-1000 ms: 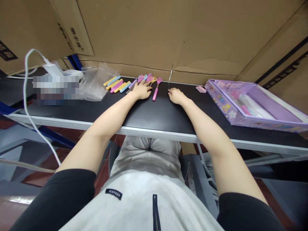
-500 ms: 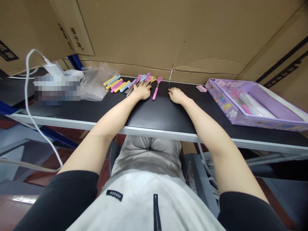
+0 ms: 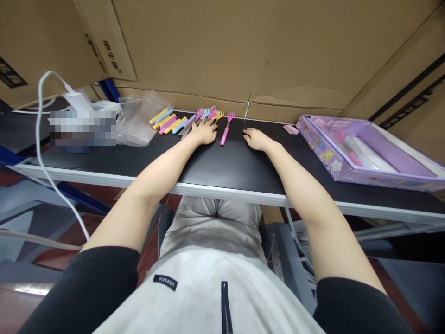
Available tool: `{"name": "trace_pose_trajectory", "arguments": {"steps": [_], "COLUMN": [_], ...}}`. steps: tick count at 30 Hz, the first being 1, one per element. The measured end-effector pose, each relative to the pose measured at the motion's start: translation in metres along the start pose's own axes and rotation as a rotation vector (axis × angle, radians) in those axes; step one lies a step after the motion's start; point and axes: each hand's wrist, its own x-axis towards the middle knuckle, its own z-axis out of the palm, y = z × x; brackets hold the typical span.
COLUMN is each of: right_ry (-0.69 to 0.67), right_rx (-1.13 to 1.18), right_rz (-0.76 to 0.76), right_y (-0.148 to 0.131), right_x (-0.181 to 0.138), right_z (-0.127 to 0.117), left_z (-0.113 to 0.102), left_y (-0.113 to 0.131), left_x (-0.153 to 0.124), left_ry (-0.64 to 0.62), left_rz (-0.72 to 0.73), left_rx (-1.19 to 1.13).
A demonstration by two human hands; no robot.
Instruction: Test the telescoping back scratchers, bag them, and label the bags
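Pink fork [image 3: 225,130] separates left hand [image 3: 204,133], fingers [image 3: 209,126] flat on pastel forks [image 3: 205,113], from flat empty right hand [image 3: 255,138].

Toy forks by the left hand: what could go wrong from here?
The left hand lies against the bunched forks; a sweep might scatter them into the coloured handles beside them. The lone pink fork lies between it and the right hand, so either could knock it askew.

The tabletop [image 3: 222,162] is black with a pale grey edge. The single fork [image 3: 225,130] is pink; the bunch of forks [image 3: 208,112] is pink, yellow, blue and purple. The box [image 3: 351,175] is purple with small coloured pictures. The cardboard [image 3: 243,46] is brown, the cable [image 3: 37,139] white.
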Motion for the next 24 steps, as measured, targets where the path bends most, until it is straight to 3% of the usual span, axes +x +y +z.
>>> {"name": "trace_pose_trajectory", "arguments": {"steps": [6, 12, 18, 24], "right_ry": [-0.009, -0.019, -0.014, -0.011], "right_rx": [-0.002, 0.015, 0.021, 0.033], "right_rz": [-0.017, -0.007, -0.008, -0.005], "right_y": [0.002, 0.002, 0.003, 0.001], "right_x": [0.000, 0.001, 0.002, 0.000], "right_z": [0.000, 0.000, 0.001, -0.001], "left_z": [0.000, -0.001, 0.001, 0.000], "left_y": [0.000, 0.010, 0.020, 0.018], "left_x": [0.000, -0.004, -0.007, -0.008], "left_ry": [0.091, 0.265, 0.150, 0.143], "left_rz": [0.022, 0.160, 0.277, 0.237], "left_rx": [-0.051, -0.110, -0.076, -0.071]}}
